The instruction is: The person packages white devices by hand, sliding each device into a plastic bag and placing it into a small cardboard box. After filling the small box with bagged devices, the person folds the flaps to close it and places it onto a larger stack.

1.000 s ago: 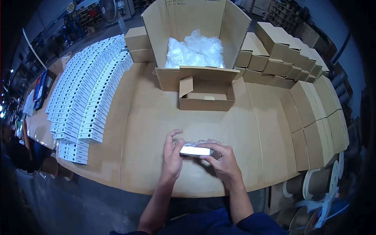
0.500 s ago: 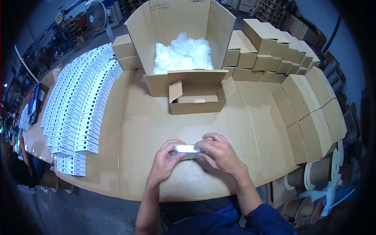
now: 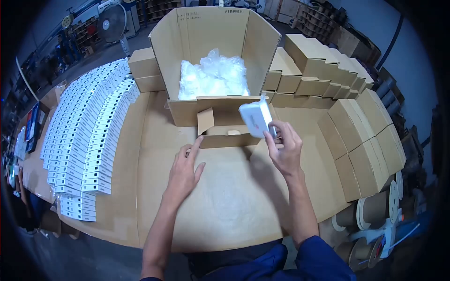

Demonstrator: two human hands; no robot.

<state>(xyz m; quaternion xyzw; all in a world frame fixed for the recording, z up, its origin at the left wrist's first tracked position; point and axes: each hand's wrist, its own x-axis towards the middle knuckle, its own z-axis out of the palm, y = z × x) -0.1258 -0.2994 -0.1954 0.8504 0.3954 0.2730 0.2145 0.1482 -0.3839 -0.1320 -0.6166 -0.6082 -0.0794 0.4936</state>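
My right hand [image 3: 287, 152] grips a flat white packet [image 3: 257, 118] with rounded corners, which looks like a device in a clear plastic bag. It is tilted above the right end of an opened small cardboard box [image 3: 225, 141], covering part of it. My left hand [image 3: 183, 172] has its fingers apart and holds nothing. Its index fingertip is right at the front left corner of the small box. The box's left flap [image 3: 205, 121] stands up. Behind it rises a large carton [image 3: 211, 35] with clear-plastic-wrapped white things [image 3: 213, 77] piled inside.
Rows of white boxes [image 3: 77, 145] stand along the table's left side. Brown cardboard boxes [image 3: 309, 86] are stacked at the back right, and more boxes [image 3: 370, 145] line the right edge. Cable spools [image 3: 375, 210] are beyond the table on the right. Cardboard covers the tabletop [image 3: 225, 196].
Both hands were together near the front of the table around the white packet. The left hand has let go and moved forward to the small box; the right has carried the packet forward and up.
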